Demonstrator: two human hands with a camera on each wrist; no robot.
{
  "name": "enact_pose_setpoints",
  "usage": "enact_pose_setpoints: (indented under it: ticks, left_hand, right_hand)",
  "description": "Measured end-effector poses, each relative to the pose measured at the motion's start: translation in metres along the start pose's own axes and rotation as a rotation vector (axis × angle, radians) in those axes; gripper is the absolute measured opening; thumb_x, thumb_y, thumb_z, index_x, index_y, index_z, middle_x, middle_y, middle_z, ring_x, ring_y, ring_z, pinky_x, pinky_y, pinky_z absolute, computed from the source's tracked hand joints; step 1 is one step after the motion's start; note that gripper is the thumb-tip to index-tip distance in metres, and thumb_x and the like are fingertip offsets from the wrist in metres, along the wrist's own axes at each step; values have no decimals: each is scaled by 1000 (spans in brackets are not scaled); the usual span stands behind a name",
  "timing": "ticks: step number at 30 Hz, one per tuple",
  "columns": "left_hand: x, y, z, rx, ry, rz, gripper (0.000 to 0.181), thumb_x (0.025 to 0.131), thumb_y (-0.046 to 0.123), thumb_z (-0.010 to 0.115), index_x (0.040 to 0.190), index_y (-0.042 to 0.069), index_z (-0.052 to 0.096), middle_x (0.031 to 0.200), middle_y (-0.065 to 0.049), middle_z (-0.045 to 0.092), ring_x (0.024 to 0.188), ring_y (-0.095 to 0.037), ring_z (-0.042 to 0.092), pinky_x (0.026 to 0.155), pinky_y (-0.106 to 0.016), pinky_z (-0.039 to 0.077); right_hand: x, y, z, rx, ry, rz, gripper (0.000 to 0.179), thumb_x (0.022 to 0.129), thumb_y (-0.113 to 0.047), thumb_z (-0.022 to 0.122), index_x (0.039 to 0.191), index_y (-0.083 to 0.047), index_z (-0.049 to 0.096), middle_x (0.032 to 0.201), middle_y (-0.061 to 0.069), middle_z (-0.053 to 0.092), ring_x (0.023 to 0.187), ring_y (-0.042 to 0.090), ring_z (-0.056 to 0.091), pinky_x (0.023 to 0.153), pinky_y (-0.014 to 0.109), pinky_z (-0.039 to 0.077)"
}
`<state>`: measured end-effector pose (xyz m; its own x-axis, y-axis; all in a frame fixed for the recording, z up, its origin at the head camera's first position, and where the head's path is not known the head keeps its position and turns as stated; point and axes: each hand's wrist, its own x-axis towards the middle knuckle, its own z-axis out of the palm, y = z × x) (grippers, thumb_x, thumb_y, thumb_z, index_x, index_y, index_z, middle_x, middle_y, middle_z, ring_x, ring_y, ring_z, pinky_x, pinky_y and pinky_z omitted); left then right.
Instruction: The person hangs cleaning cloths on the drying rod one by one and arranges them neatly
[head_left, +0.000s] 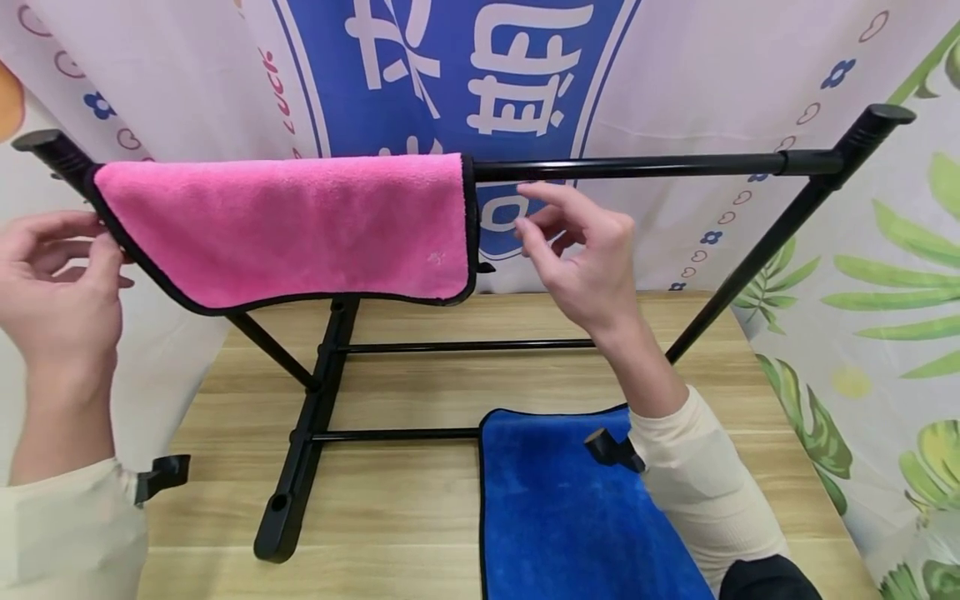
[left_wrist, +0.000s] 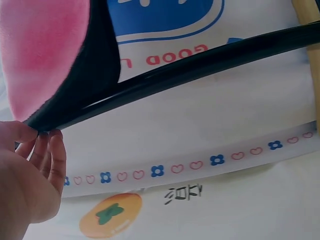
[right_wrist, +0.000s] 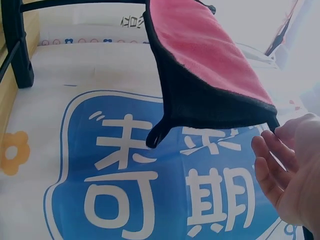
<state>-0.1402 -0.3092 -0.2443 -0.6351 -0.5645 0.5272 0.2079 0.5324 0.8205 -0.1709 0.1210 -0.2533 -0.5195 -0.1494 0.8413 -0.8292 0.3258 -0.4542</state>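
Note:
A pink towel (head_left: 300, 229) with a black border hangs folded over the left half of the black rack's top bar (head_left: 637, 168). At its left border my left hand (head_left: 63, 275) pinches the edge between thumb and fingertips; the left wrist view has the fingertips (left_wrist: 56, 135) right at the dark border beside the post. My right hand (head_left: 573, 250) is raised just right of the towel's other side, under the bar, with thumb and index finger apart and nothing between them. The right wrist view shows the towel's dark underside (right_wrist: 195, 102) and a small loop (right_wrist: 156, 137) at its corner.
A blue towel (head_left: 555, 500) with dark trim lies on the wooden table (head_left: 405, 517), covering part of the rack's lower crossbar (head_left: 405, 435). The rack's left foot (head_left: 292, 492) and right post (head_left: 772, 233) frame the space. A printed cloth (head_left: 690, 75) hangs behind.

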Motion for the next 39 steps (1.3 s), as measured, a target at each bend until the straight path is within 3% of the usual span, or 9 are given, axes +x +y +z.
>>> enact_pose_setpoints:
  ticks: [7, 15, 19, 23, 26, 34, 39]
  left_hand:
    - [-7, -18, 0, -68, 16, 31, 21, 93, 0, 63, 105, 10, 77, 93, 9, 69, 67, 1, 63, 57, -7, 49]
    - [-17, -41, 0, -112, -35, 26, 23, 87, -10, 59, 91, 4, 77, 82, 8, 69, 62, -2, 64, 52, -9, 50]
    - [-21, -49, 0, -101, -72, 23, 22, 87, -10, 60, 91, 4, 75, 81, 10, 68, 62, -1, 63, 52, -9, 49]
    - [-24, -58, 1, -216, -116, -27, 23, 82, -14, 60, 87, 2, 75, 77, 6, 69, 59, -4, 63, 49, -11, 49]
    - [-28, -65, 2, -240, -155, -64, 26, 80, -16, 62, 86, 6, 76, 76, 5, 69, 61, -3, 65, 50, -11, 50]
    - [-35, -77, 3, -25, -286, -64, 32, 81, -11, 70, 92, 19, 76, 78, 17, 66, 74, 4, 65, 68, -6, 51]
    - [-37, -82, 4, 1, -404, -79, 35, 87, -6, 71, 104, 24, 73, 85, 19, 67, 84, 6, 66, 74, -5, 51]
  right_hand:
    - [-10, 7, -5, -1, 6, 44, 23, 92, 3, 70, 114, 9, 70, 81, 18, 75, 63, 24, 70, 59, 16, 53]
    - [-24, 18, -5, -16, -21, 114, 22, 92, 3, 70, 113, 9, 71, 82, 17, 76, 62, 24, 71, 60, 15, 54]
    - [-31, 22, -5, -17, -30, 148, 21, 92, 3, 70, 113, 8, 72, 82, 16, 76, 61, 24, 70, 60, 15, 53]
    - [-37, 26, -4, -20, -51, 182, 21, 92, 3, 70, 113, 7, 72, 82, 14, 77, 62, 22, 70, 60, 14, 54]
    - [-42, 29, -4, -16, -72, 199, 20, 92, 3, 69, 112, 6, 73, 82, 14, 76, 61, 22, 69, 60, 14, 54]
    - [-58, 39, -7, 3, -154, 273, 19, 92, 5, 70, 111, 5, 74, 80, 12, 76, 61, 25, 69, 60, 14, 54]
    - [-67, 42, -11, -24, -262, 339, 19, 93, 1, 72, 112, 2, 74, 84, 10, 76, 66, 20, 70, 61, 18, 55]
